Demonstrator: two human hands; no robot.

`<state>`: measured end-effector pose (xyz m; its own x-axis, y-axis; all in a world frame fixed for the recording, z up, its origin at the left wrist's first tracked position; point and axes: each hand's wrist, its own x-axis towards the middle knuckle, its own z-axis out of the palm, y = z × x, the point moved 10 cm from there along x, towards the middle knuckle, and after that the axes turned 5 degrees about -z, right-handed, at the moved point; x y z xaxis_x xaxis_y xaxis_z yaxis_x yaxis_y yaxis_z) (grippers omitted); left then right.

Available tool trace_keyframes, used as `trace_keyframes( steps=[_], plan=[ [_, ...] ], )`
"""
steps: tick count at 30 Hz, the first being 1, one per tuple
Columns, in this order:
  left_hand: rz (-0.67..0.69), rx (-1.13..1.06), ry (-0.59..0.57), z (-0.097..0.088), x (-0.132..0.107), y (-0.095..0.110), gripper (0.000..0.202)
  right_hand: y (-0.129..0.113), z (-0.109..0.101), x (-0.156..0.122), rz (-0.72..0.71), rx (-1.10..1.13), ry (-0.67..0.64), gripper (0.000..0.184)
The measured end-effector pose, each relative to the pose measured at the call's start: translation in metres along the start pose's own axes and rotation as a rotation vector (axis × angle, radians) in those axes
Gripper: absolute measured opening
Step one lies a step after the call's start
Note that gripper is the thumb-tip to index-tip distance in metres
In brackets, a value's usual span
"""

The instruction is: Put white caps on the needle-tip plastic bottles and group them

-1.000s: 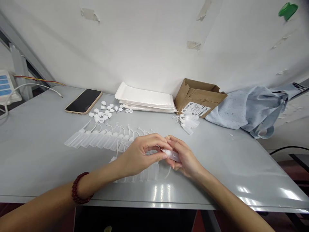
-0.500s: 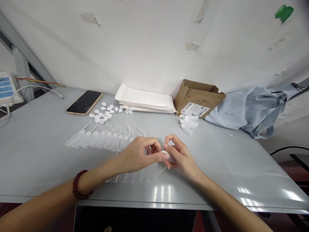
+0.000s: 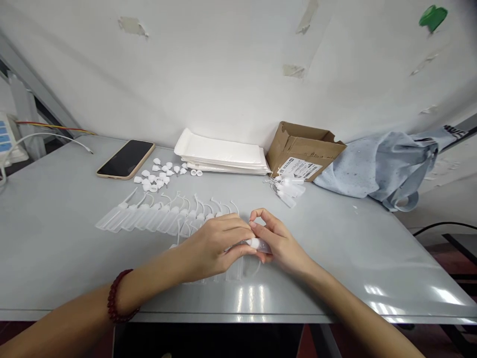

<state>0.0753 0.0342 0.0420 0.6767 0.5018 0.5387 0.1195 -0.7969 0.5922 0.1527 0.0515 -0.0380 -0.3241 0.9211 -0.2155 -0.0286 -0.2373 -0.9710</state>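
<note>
My right hand (image 3: 281,244) is closed around a small translucent squeeze bottle (image 3: 264,245), held on its side above the table. The bottle's white cap (image 3: 253,242) points left, between the thumb and fingers of my left hand (image 3: 219,242). Its narrow tip is partly hidden by those fingers. Behind and left of my hands lies a row of similar bottles (image 3: 139,217) with white tops and thin strands. A second row, nearer the front edge, is partly covered by my left hand. Loose white caps (image 3: 151,179) lie in a pile further back.
A phone (image 3: 125,159) lies at the back left. White padded envelopes (image 3: 221,151) are stacked against the wall beside an open cardboard box (image 3: 305,151). Several bottles (image 3: 286,190) lie before the box. Pale blue cloth (image 3: 365,166) rests at the right, and a white cable (image 3: 55,134) at the left.
My left hand's fingers have come down over the bottle's top, and its thumb has dropped slightly. The white cap shows more now. My right hand keeps its hold. The view has shifted slightly.
</note>
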Motion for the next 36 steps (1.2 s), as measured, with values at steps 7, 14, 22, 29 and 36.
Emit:
trace_keyframes(
  steps=[7,14,22,29,36],
  plan=[
    [-0.152,-0.008,-0.029,0.0,0.002,-0.01,0.01,-0.006,0.0,-0.002,-0.03,-0.022,0.006,0.021],
    [-0.395,-0.124,-0.165,0.011,0.0,-0.024,0.03,-0.011,0.005,-0.005,-0.088,-0.091,-0.019,0.02],
    [-0.561,-0.245,-0.299,0.026,-0.008,-0.038,0.032,-0.01,0.002,-0.005,-0.091,-0.157,0.011,0.019],
    [-0.341,-0.068,-0.209,0.019,-0.003,-0.021,0.025,-0.003,-0.001,-0.002,-0.013,-0.165,0.018,0.02],
    [-0.204,0.028,-0.173,0.017,-0.003,-0.012,0.01,0.001,-0.003,0.001,-0.001,-0.153,0.006,0.022]
  ],
)
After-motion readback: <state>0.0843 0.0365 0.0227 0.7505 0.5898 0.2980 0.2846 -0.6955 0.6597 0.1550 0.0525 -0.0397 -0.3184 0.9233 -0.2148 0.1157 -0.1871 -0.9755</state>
